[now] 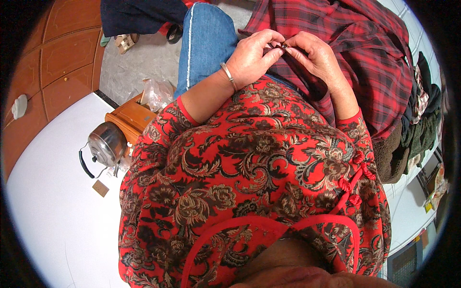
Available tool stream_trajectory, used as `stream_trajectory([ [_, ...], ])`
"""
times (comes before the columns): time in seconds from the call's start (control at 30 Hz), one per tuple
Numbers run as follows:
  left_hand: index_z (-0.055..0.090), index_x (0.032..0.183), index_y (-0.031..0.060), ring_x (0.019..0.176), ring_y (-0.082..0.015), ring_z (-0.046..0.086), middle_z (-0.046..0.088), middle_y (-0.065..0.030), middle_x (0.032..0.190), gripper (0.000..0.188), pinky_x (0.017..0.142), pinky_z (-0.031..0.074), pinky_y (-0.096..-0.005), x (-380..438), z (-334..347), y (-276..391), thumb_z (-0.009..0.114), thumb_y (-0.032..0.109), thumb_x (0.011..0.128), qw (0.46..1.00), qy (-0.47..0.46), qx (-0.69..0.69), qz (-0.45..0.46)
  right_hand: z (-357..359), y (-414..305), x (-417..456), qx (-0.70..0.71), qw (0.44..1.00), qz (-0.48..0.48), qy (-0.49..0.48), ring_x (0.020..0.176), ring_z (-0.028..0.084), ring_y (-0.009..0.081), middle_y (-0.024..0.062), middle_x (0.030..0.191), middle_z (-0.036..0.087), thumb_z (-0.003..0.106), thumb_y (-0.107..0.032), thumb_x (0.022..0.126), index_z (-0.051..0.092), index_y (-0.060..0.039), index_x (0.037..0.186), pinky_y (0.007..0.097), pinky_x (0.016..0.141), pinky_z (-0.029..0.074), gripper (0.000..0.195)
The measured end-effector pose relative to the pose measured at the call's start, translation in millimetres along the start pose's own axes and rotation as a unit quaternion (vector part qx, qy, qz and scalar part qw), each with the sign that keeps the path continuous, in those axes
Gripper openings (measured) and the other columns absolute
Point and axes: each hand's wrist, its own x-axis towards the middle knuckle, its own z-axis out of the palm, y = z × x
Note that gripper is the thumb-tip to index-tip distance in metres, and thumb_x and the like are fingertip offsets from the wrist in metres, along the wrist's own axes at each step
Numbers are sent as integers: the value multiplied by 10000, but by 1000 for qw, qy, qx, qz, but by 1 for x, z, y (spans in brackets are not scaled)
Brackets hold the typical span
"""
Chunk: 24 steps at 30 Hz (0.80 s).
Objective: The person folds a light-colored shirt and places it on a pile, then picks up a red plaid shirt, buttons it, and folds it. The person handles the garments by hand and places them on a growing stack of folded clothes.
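Observation:
A red and black plaid cloth garment [360, 68] lies over my lap and spreads to the right. My left hand [254, 57], with a metal bangle at the wrist, pinches an edge of it between thumb and fingers. Close beside it, my right hand [313, 55] grips the same edge with thumb and index finger. A small shiny piece, perhaps a button or snap, shows between the fingertips; its exact kind cannot be told. The fingers partly cover the pinched edge.
Dark and green clothes [419, 126] lie piled at the right. On the left are a metal kettle [108, 144], a wooden stool or box [131, 117] and a clear plastic bag [157, 94]. Brown wooden cabinets [68, 54] line the far left. Another person's dark-clothed leg [140, 16] is at the top.

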Motion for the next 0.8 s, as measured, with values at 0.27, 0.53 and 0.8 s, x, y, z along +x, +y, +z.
stream_trajectory([
  [0.27,661,1082,31,915,-245,652,655,-122,989,177,811,526,-340,1,-5,8,641,97,919,984,-32,174,36,-7,-8,0,14,999,21,-26,892,629,347,143,890,638,637,-233,907,650,-36,963,416,781,506,205],
  [0.53,644,1042,26,911,-166,640,649,-77,960,128,813,527,-301,1,-5,9,633,45,915,994,-29,107,-12,-17,-30,5,-5,993,93,-71,920,646,331,159,956,656,661,-307,912,650,-3,1026,393,813,507,325],
  [0.8,635,1043,20,910,-97,635,678,-33,955,120,833,537,-273,1,-4,8,635,43,926,996,-38,45,-72,-12,-30,2,-23,998,55,-29,889,652,371,176,913,672,683,-346,865,674,-23,1013,439,769,513,356],
])
